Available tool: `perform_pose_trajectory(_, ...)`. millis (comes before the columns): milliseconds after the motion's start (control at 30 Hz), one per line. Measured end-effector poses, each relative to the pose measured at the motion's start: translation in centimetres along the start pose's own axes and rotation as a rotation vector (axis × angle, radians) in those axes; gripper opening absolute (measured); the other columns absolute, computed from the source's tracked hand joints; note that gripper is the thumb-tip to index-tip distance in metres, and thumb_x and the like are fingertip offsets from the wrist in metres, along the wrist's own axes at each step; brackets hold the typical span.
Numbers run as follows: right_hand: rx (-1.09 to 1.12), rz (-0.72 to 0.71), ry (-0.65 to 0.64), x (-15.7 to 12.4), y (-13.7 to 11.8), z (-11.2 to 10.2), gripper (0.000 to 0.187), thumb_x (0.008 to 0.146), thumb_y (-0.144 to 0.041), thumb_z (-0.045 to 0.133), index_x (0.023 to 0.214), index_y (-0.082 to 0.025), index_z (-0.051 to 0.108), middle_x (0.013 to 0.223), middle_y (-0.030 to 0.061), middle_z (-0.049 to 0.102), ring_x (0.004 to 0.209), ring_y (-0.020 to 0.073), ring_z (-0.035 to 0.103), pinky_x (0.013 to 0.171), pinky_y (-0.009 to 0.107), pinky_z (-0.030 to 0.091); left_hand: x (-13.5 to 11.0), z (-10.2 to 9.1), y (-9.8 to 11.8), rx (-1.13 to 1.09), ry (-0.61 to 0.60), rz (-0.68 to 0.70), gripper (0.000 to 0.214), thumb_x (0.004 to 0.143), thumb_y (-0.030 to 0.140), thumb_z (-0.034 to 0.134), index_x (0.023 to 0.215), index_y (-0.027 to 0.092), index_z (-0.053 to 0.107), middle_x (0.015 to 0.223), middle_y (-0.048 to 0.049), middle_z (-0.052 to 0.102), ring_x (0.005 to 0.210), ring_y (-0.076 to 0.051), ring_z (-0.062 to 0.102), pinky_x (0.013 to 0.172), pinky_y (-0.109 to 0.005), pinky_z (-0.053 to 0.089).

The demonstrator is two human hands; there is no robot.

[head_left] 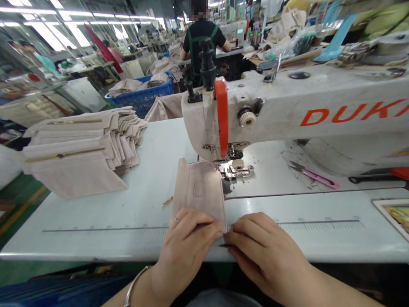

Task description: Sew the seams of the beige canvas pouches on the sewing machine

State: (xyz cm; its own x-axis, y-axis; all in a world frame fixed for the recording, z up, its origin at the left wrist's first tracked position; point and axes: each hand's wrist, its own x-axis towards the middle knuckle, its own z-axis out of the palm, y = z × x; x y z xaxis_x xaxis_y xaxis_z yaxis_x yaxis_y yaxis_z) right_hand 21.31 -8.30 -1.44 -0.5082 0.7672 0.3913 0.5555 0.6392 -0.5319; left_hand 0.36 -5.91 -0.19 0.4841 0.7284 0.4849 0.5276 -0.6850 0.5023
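A beige fabric piece (pixel 207 187) lies flat on the sewing machine table, its far right edge under the presser foot (pixel 238 169). A small stitched rectangle shows on its face. My left hand (pixel 188 241) rests on the near end of the fabric, with thumb and fingers closed on it by the right corner. Close beside it, my right hand (pixel 262 243) has its fingers pinched together at that corner. A thin dark pointed thing (pixel 225 245) sticks out from under the right fingertips; the rest of it is hidden. A gold zipper end (pixel 167 201) pokes out left of the fabric.
The sewing machine (pixel 287 102) spans the right side. Pink thread snips (pixel 315 175) lie under its arm. At left is a stack of beige zippered fabric pieces (pixel 83 149). A blue crate (pixel 143 96) and a person (pixel 201 42) are beyond the table.
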Motion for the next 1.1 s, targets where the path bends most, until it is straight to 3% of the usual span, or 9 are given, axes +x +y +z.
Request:
perform_pose_trajectory(200, 0.024, -0.066, -0.028, -0.2, 0.2, -0.1, 0.017, 0.088, -0.011, 0.053, 0.103, -0.015, 0.061, 0.089, 0.0062, 0.061, 0.087, 0.0215, 0.054, 0.076, 0.038, 0.046, -0.4, 0.6, -0.8, -0.008, -0.205, 0.007, 0.015, 0.095, 0.012, 0.053, 0.103, 0.019, 0.064, 0.091, -0.0034, 0.062, 0.086, -0.016, 0.054, 0.079, -0.031, 0.046)
perform_pose_trajectory(467, 0.019, -0.075, -0.023, 0.0, 0.1, -0.3, 0.017, 0.087, -0.011, 0.053, 0.099, -0.016, 0.063, 0.086, 0.0061, 0.061, 0.086, 0.0213, 0.056, 0.075, 0.037, 0.047, -0.9, 0.4, -0.9, -0.051, -0.244, 0.005, 0.020, 0.096, 0.011, 0.050, 0.110, 0.019, 0.062, 0.099, -0.0050, 0.062, 0.091, -0.017, 0.054, 0.086, -0.032, 0.048)
perform_pose_trajectory(600, 0.098, 0.004, 0.000, -0.2, 0.3, -0.4, 0.017, 0.088, -0.010, 0.052, 0.097, -0.018, 0.064, 0.088, 0.0059, 0.061, 0.085, 0.0200, 0.054, 0.075, 0.036, 0.048, -0.5, 0.3, -0.8, -0.081, -0.261, 0.010, 0.024, 0.095, 0.007, 0.049, 0.112, 0.018, 0.062, 0.100, -0.0057, 0.061, 0.092, -0.018, 0.053, 0.087, -0.033, 0.047)
perform_pose_trajectory(767, 0.072, 0.017, 0.039, -0.5, 0.4, -0.4, 0.029, 0.088, -0.009, 0.052, 0.113, -0.019, 0.062, 0.093, 0.0068, 0.062, 0.086, 0.0206, 0.054, 0.076, 0.036, 0.049, -0.4, 0.1, -0.7, -0.084, -0.253, -0.020, 0.024, 0.094, 0.006, 0.049, 0.112, 0.018, 0.061, 0.103, -0.0053, 0.061, 0.094, -0.017, 0.053, 0.089, -0.032, 0.046)
perform_pose_trajectory(867, 0.014, -0.010, 0.019, -0.5, 0.2, -0.5, 0.025, 0.087, -0.011, 0.052, 0.108, -0.019, 0.064, 0.091, 0.0069, 0.063, 0.087, 0.0217, 0.057, 0.076, 0.038, 0.050, -0.6, 0.1, -0.7, -0.061, -0.244, 0.014, 0.020, 0.095, 0.008, 0.048, 0.108, 0.017, 0.061, 0.101, -0.0050, 0.061, 0.093, -0.016, 0.053, 0.088, -0.030, 0.047)
perform_pose_trajectory(967, -0.023, -0.025, 0.047, -0.1, 0.2, -0.5, 0.024, 0.085, -0.009, 0.051, 0.103, -0.017, 0.064, 0.097, 0.0075, 0.067, 0.090, 0.0205, 0.060, 0.078, 0.036, 0.051, -0.6, -0.2, -0.9, -0.031, -0.316, 0.046, 0.021, 0.096, 0.009, 0.044, 0.108, 0.016, 0.060, 0.104, -0.0067, 0.060, 0.095, -0.018, 0.054, 0.090, -0.033, 0.048)
perform_pose_trajectory(1100, -0.093, -0.118, 0.045, 0.3, 0.6, -0.3, 0.030, 0.086, -0.009, 0.052, 0.113, -0.016, 0.062, 0.112, 0.0065, 0.069, 0.100, 0.0200, 0.061, 0.082, 0.035, 0.052, -0.4, -0.8, -1.1, 0.033, -0.453, 0.111, 0.028, 0.094, 0.008, 0.041, 0.116, 0.015, 0.056, 0.112, -0.0091, 0.059, 0.103, -0.022, 0.053, 0.095, -0.038, 0.048)
